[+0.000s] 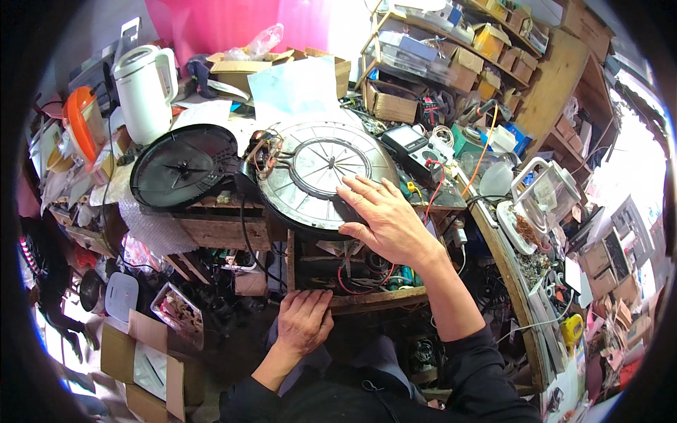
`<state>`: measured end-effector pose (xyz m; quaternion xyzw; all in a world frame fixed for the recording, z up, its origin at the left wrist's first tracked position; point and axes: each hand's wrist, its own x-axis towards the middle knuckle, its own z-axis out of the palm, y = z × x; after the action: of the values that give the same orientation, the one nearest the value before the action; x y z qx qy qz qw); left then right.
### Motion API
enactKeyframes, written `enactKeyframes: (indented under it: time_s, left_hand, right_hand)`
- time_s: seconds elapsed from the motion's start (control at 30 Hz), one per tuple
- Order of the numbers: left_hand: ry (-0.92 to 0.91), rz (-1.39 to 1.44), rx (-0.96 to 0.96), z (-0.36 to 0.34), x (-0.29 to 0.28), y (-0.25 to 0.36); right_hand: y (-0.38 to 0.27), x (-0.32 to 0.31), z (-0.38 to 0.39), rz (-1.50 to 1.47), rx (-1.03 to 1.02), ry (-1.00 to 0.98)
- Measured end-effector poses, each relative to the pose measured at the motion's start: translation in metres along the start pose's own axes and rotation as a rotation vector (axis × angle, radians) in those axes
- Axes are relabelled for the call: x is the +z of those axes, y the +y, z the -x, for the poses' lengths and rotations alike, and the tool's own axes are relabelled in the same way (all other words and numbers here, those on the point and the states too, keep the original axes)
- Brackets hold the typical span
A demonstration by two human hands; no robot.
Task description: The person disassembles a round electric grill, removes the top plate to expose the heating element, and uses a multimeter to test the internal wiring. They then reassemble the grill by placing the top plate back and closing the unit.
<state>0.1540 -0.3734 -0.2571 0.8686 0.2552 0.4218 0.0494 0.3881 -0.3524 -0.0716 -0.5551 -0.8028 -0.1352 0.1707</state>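
An opened round electric appliance lies on the bench, its silvery metal plate (282, 185) turned up, with a dark ring-shaped heating element and thin spokes. Spread over the plate's right front part is my right hand (381, 215), palm down, fingers apart, holding nothing. Bare wires in a small wiring housing (264, 151) show at the plate's left edge. Beside it, the black round cover (159, 173) lies with its ribbed inside up. My left hand (303, 323) is lower, its fingers together and curled over the wooden front of an open drawer (381, 300).
A white jug-shaped appliance (138, 95) stands at the back left. Behind the plate sits a meter (405, 141) with red and yellow leads. A glass jug (546, 194) stands on the right bench. An open cardboard box (116, 352) is on the floor at left.
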Motion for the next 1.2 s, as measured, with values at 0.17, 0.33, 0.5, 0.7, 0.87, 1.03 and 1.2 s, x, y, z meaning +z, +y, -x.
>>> enactKeyframes:
  time_s: [0.17, 0.33, 0.5, 0.7, 0.87, 1.03, 1.2]
  left_hand:
    - [-0.016, 0.0, 0.005, -0.001, -0.002, 0.0]
    - [-0.008, -0.019, 0.029, -0.003, -0.006, 0.002]
    - [-0.017, -0.033, 0.02, -0.002, -0.007, 0.002]
    - [-0.016, -0.018, 0.034, -0.005, -0.006, 0.002]
    - [-0.015, -0.032, 0.032, 0.003, -0.003, -0.004]
    - [-0.014, 0.006, 0.027, -0.001, 0.001, -0.003]
    - [-0.016, -0.018, 0.002, 0.004, 0.002, -0.002]
  right_hand:
    - [-0.013, 0.004, -0.019, 0.0, -0.06, 0.007]
    - [-0.02, 0.005, -0.037, 0.008, -0.055, -0.066]
    - [-0.019, 0.01, -0.039, -0.009, -0.058, -0.054]
    - [-0.015, 0.012, -0.035, -0.009, -0.058, -0.009]
    - [-0.019, 0.015, -0.039, 0.037, -0.079, 0.033]
    - [-0.011, -0.006, -0.025, -0.208, -0.074, 0.555]
    - [-0.006, -0.017, 0.017, -0.35, 0.206, 0.617]
